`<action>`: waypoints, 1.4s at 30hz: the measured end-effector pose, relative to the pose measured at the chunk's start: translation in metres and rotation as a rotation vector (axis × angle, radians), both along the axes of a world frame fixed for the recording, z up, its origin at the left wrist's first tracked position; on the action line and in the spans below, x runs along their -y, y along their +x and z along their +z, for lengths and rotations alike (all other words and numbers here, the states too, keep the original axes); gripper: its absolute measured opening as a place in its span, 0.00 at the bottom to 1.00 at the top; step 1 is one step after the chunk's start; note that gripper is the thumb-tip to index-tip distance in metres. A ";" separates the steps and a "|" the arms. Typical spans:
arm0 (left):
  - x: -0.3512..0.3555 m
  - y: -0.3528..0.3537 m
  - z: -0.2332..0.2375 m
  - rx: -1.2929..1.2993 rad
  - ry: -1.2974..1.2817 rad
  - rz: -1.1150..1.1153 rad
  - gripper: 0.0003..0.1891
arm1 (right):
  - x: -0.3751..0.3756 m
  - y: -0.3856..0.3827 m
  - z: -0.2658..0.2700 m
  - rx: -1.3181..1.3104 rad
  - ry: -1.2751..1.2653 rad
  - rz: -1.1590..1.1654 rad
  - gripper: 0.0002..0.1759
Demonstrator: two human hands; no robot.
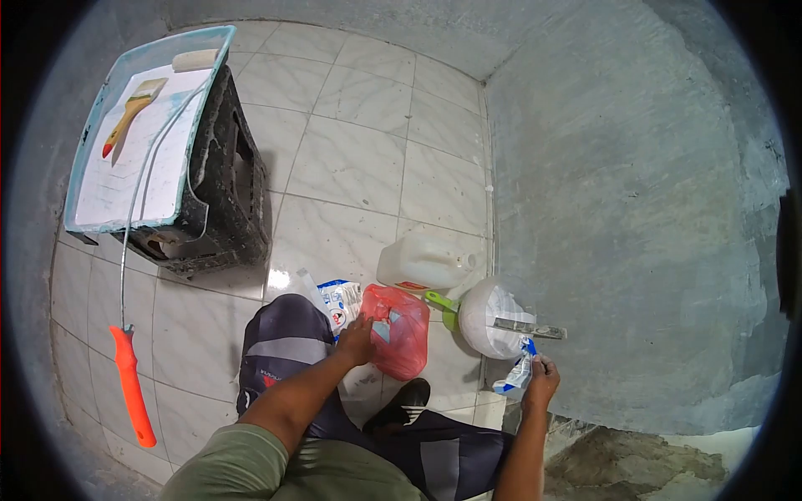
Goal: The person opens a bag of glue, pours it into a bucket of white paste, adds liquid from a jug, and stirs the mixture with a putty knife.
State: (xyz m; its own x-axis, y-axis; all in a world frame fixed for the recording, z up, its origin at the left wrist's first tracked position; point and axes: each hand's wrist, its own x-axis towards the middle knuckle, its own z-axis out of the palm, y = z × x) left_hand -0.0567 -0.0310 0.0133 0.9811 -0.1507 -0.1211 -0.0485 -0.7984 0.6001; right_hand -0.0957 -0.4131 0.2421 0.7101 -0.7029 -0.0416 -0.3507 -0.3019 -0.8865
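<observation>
My left hand [357, 341] is closed on the left edge of a red plastic bag [403, 338] on the tiled floor. In my right hand [543, 377] is a blue and white packet [515, 375], pinched at its upper right. Just above that packet stands a round white bowl [478, 317] with white material in it, and a flat metal tool [531, 327] lies across its rim. Another blue and white packet [338, 302] lies left of the red bag. A green-handled tool [441, 301] is beside the bowl.
A translucent jug [424, 262] lies on its side above the bag. At the left, a black crate [225, 184] carries a paint tray [77, 171] with a brush [134, 110] and a roller [195, 60], whose orange handle [132, 388] hangs out. A grey wall [626, 209] rises at the right.
</observation>
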 end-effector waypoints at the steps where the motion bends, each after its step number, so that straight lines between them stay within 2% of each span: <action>1: -0.005 0.001 0.007 -0.133 -0.028 -0.071 0.28 | -0.012 -0.001 -0.007 0.001 0.005 0.003 0.10; 2: -0.007 -0.001 0.012 -0.271 -0.056 -0.141 0.28 | -0.023 -0.005 -0.013 0.025 0.132 0.044 0.10; 3: -0.005 -0.003 0.012 -0.275 -0.052 -0.138 0.28 | -0.036 -0.009 -0.020 0.049 0.260 0.085 0.09; 5: 0.004 -0.007 0.013 -0.423 0.035 -0.408 0.29 | -0.076 -0.006 -0.036 -0.057 0.255 0.135 0.07; 6: 0.007 -0.012 0.013 -0.422 0.045 -0.407 0.29 | -0.090 -0.005 -0.058 -0.050 0.356 0.139 0.08; 8: 0.012 -0.029 0.009 -0.402 0.017 -0.647 0.25 | -0.131 0.002 -0.083 -0.153 0.591 0.096 0.10; 9: 0.010 -0.036 0.016 -0.405 0.028 -0.646 0.25 | -0.157 0.008 -0.088 -0.174 0.684 0.077 0.10; 10: 0.007 -0.043 0.024 -0.316 -0.123 -0.610 0.23 | -0.165 0.009 -0.117 -0.233 0.655 0.128 0.10; 11: 0.003 -0.050 0.028 -0.224 -0.271 -0.572 0.22 | -0.191 0.014 -0.114 -0.282 0.605 0.143 0.10; 12: 0.004 -0.060 0.008 -0.154 -0.352 -0.549 0.22 | -0.210 0.017 -0.118 -0.205 0.618 0.310 0.10; 13: 0.006 -0.067 -0.013 -0.158 -0.345 -0.551 0.22 | -0.225 0.021 -0.119 -0.356 0.820 0.119 0.09; 15: 0.004 -0.071 -0.024 0.310 -0.017 -0.769 0.24 | -0.229 0.019 -0.191 -0.217 0.933 0.123 0.09; 16: 0.006 -0.069 -0.024 -0.086 0.066 -0.919 0.29 | -0.237 0.024 -0.206 -0.217 0.942 0.124 0.09; 18: 0.006 -0.069 -0.023 -0.065 0.124 -0.868 0.27 | -0.251 0.038 -0.227 -0.281 0.633 0.090 0.09; 19: 0.005 -0.070 -0.023 -0.042 0.172 -0.820 0.25 | -0.253 0.045 -0.242 -0.283 0.643 0.093 0.09; 21: -0.001 -0.069 -0.025 -0.076 0.147 -0.811 0.24 | -0.252 0.064 -0.265 -0.532 0.023 0.184 0.10; 22: -0.005 -0.068 -0.024 -0.108 0.112 -0.804 0.23 | -0.254 0.072 -0.262 -0.533 0.034 0.192 0.10; 23: -0.008 -0.067 -0.024 -0.140 0.077 -0.799 0.22 | -0.254 0.081 -0.258 -0.559 -0.092 0.184 0.12; 24: -0.015 -0.049 0.017 -0.358 0.116 -0.825 0.18 | -0.253 0.088 -0.255 -0.583 -0.220 0.175 0.14; 25: -0.022 -0.046 0.026 -0.366 0.123 -0.820 0.18 | -0.254 0.093 -0.254 -0.586 -0.211 0.182 0.14; 27: -0.033 -0.045 0.034 -0.186 -0.057 -0.542 0.12 | -0.256 0.096 -0.256 -0.235 -0.407 0.266 0.13; 28: -0.036 -0.041 0.038 -0.194 -0.051 -0.543 0.12 | -0.253 0.098 -0.259 -0.453 -0.465 0.510 0.16; 29: -0.038 -0.037 0.041 -0.181 -0.050 -0.514 0.10 | -0.255 0.096 -0.263 -0.458 -0.456 0.509 0.16; 31: -0.040 -0.030 0.052 -0.178 -0.044 -0.487 0.09 | -0.257 0.088 -0.278 -0.618 -0.496 0.952 0.19; 32: -0.040 -0.028 0.058 -0.203 -0.194 -0.458 0.08 | -0.258 0.087 -0.286 -0.623 -0.484 0.954 0.19; 33: -0.040 -0.025 0.060 -0.225 -0.341 -0.424 0.07 | -0.258 0.088 -0.296 -0.544 -0.625 1.069 0.21; 34: -0.038 -0.025 0.058 -0.235 -0.333 -0.423 0.07 | -0.258 0.088 -0.305 -0.457 -0.765 1.180 0.23; 35: -0.038 -0.028 0.056 -0.165 -0.232 -0.528 0.08 | -0.255 0.085 -0.312 -0.460 -0.749 1.181 0.23; 36: -0.040 -0.029 0.053 -0.092 -0.132 -0.635 0.08 | -0.250 0.084 -0.317 -0.481 -0.840 1.045 0.24; 37: -0.043 -0.028 0.056 -0.098 -0.125 -0.641 0.08 | -0.247 0.085 -0.321 -0.499 -0.931 0.904 0.26; 38: -0.045 -0.026 0.064 -0.106 -0.203 -0.563 0.08 | -0.249 0.115 -0.278 -1.051 -0.675 1.107 0.28; 39: -0.045 -0.024 0.069 -0.113 -0.283 -0.484 0.09 | -0.247 0.111 -0.283 -1.054 -0.671 1.107 0.28; 40: -0.047 -0.018 0.068 -0.113 -0.282 -0.487 0.09 | -0.245 0.106 -0.288 -0.909 -0.870 1.073 0.27; 41: -0.049 -0.009 0.067 -0.267 -0.288 -0.351 0.09 | -0.242 0.105 -0.292 -0.756 -1.063 1.027 0.27; 42: -0.049 -0.003 0.064 -0.418 -0.294 -0.216 0.10 | -0.243 0.110 -0.287 -0.758 -1.065 1.019 0.27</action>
State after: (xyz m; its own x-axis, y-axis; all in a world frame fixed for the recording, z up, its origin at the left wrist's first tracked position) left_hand -0.0594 0.0178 0.0773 0.8015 -0.4290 -0.4166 0.0980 -0.5929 0.7993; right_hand 0.0143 -0.1699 -0.0450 0.9109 0.0701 -0.4066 0.1310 -0.9836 0.1239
